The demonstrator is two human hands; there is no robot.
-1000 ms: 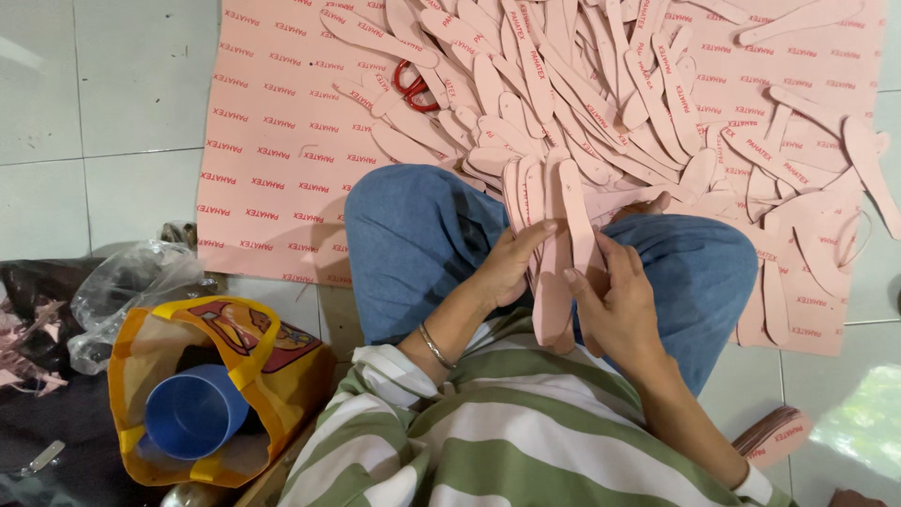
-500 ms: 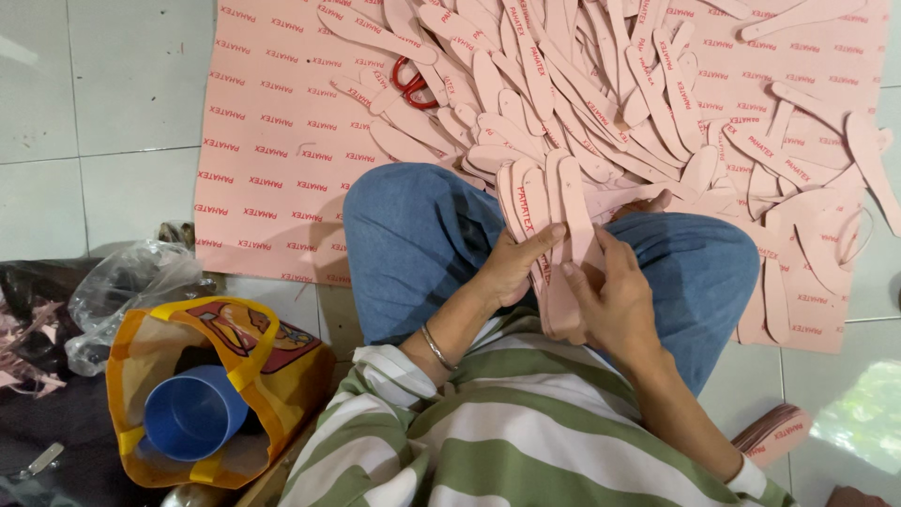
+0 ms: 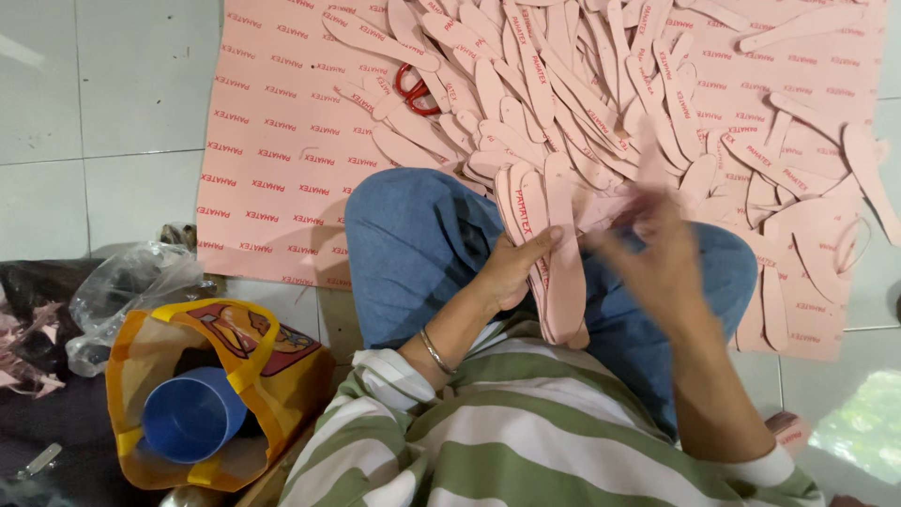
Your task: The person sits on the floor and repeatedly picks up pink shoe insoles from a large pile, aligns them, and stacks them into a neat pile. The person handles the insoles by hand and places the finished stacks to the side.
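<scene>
Both hands worked over the person's lap in the head view. Left hand [image 3: 511, 272] was closed around a stack of pink insole cut-outs [image 3: 554, 253], thumb laid across the front of the stack and fingers behind it, the pieces standing on end against the blue jeans [image 3: 413, 253]. Right hand [image 3: 657, 249] was raised just beside the top of that stack and blurred by motion; whether its fingers pinched a piece or were spread could not be told. A thin metal bangle [image 3: 434, 351] circled the left wrist, and a green-and-white striped shirt [image 3: 526, 441] filled the lower edge of the view.

Beyond the knees, a large pink printed sheet [image 3: 272, 141] lay flat on the tiled floor [image 3: 84, 94], and a loose heap of more pink insole shapes [image 3: 601, 84] covered its upper middle. Red-handled scissors [image 3: 416, 91] rested among them. To the person's left sat a yellow bag [image 3: 253, 361] with a blue cup [image 3: 192, 413] inside, near a crumpled clear plastic bag [image 3: 131, 286].
</scene>
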